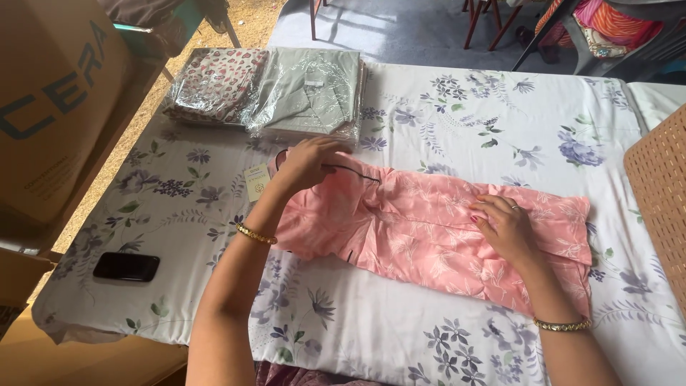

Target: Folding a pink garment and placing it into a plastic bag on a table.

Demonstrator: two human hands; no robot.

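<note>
Hands (307,163) partly covering pink garment (429,229)

Bright soft daylight, faint shadows, sharp focus.

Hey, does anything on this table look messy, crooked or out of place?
Nothing stands out. The pink garment is bunched near its middle, between the left hand and right hand. Two bagged garments lie stacked neatly.
</note>
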